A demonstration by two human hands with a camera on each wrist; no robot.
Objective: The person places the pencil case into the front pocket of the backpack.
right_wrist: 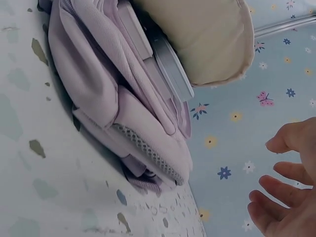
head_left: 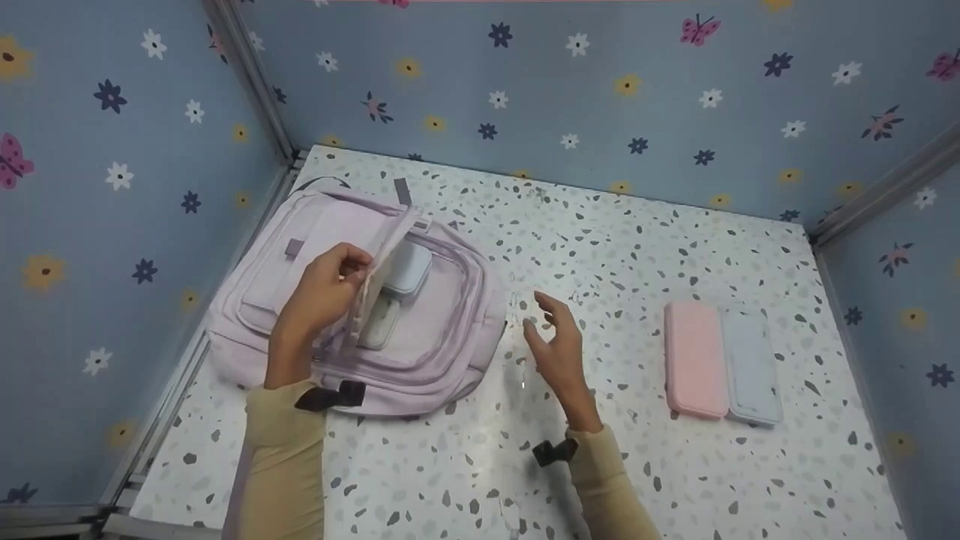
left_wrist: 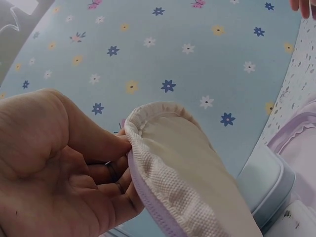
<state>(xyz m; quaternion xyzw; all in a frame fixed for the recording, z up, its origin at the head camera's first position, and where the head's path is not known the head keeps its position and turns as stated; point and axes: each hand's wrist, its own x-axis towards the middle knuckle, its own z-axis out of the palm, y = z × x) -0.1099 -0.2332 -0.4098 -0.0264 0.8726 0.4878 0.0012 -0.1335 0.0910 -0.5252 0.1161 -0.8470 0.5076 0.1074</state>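
Note:
A pale lilac backpack (head_left: 442, 330) lies on the table at the left with its front compartment unzipped. My left hand (head_left: 322, 289) pinches the edge of the raised flap (left_wrist: 173, 197), whose beige lining shows in the left wrist view. Inside the compartment are a light blue case (head_left: 409, 268) and, nearer me, a pale flat case (head_left: 380, 324), partly hidden by the flap. My right hand (head_left: 556, 337) hovers to the right of the backpack, fingers loosely bent and holding nothing. In the right wrist view the same hand (right_wrist: 289, 182) is apart from the bag.
A pink case (head_left: 696, 360) and a light blue case (head_left: 751, 366) lie side by side on the right of the speckled table (head_left: 600, 255). Flower-patterned panels (head_left: 525, 90) stand along the back and both sides, with metal rails at the corners.

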